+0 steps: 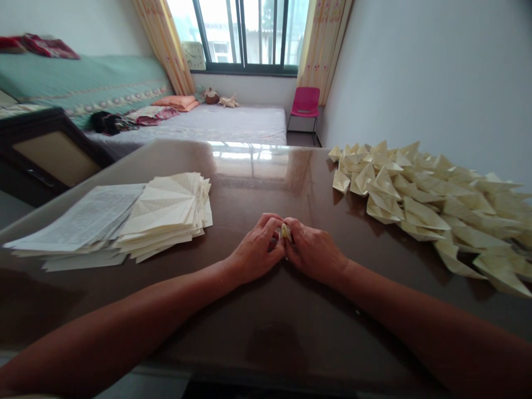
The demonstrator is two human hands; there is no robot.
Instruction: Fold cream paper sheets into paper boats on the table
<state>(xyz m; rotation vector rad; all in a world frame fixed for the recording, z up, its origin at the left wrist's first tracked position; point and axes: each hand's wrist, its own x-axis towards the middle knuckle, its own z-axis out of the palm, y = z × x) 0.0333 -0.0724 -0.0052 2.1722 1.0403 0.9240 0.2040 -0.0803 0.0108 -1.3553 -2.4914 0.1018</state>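
My left hand [254, 249] and my right hand [312, 250] meet at the middle of the glossy brown table [249, 177]. Both pinch one small folded piece of yellow paper [285, 231] between their fingertips; most of it is hidden by the fingers. Both forearms rest on the table. To the left lies a stack of flat, creased yellow sheets [166, 213]. On the right a large pile of folded paper shapes [432, 205] spreads along the wall.
Printed white sheets [83, 219] lie under and beside the yellow stack at the left. Beyond the table are a bed [233, 122], a pink chair [305, 105], a window with curtains and a dark cabinet [45, 152].
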